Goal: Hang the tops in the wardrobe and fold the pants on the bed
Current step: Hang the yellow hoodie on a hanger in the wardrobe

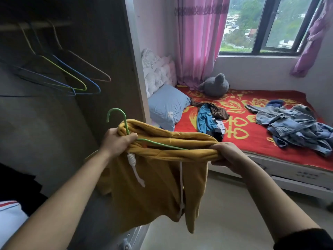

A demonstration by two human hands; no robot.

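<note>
A mustard-yellow hoodie (153,192) with white drawstrings hangs between my hands in front of the open wardrobe (111,51). A green hanger (118,114) sits partly inside its neck, hook sticking up. My left hand (117,143) grips the hanger's neck together with the hoodie's collar. My right hand (228,156) grips the bunched right shoulder. On the bed (252,127) lie a blue and brown garment pile (210,120) and a heap of denim pants (295,127).
Several empty hangers (75,76) hang from the wardrobe rail at upper left. A blue pillow (167,107) and a grey plush toy (215,85) lie at the bed's head. Pink curtains frame the window. Folded white cloth (9,217) sits low in the wardrobe.
</note>
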